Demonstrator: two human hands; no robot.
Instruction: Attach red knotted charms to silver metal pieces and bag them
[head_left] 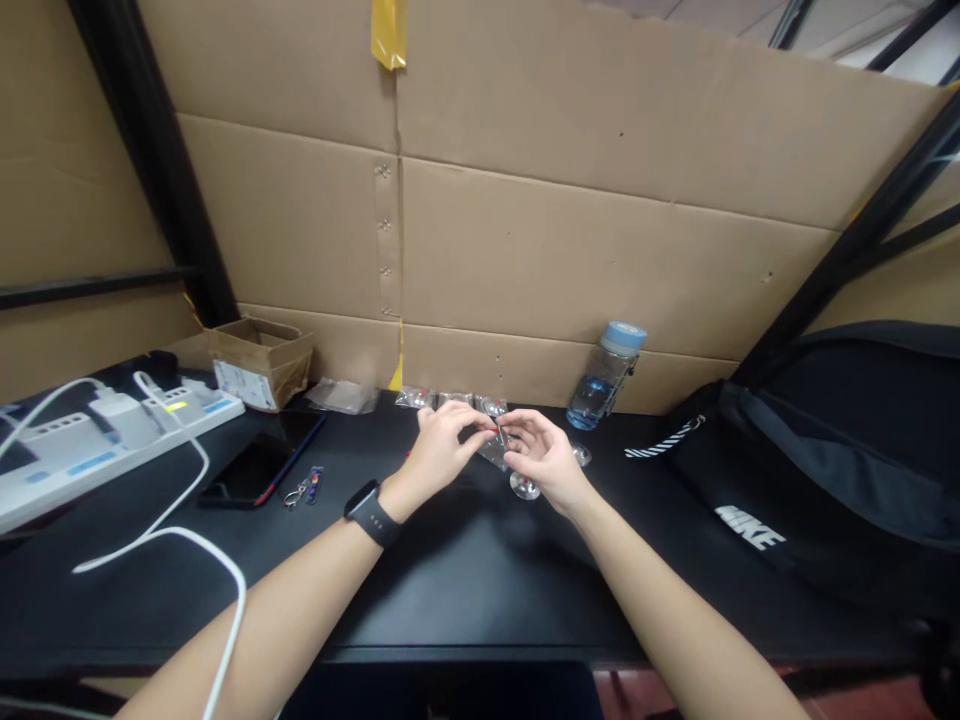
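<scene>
My left hand (442, 445), with a black watch on its wrist, and my right hand (541, 457) meet over the black desk (465, 570). Together they pinch a small clear plastic packet (496, 440) with a tiny red and metal part inside. The fingertips of both hands close on it. Several more clear packets (450, 400) lie in a row just behind the hands, by the cardboard wall. A small shiny round piece (523, 488) sits on the desk under my right hand.
A blue-capped water bottle (604, 378) stands at the back right. A black bag (832, 470) fills the right side. On the left are a white power strip (90, 445) with a cable, a dark phone (262, 460), a keyring (304, 488) and a small cardboard box (259, 362).
</scene>
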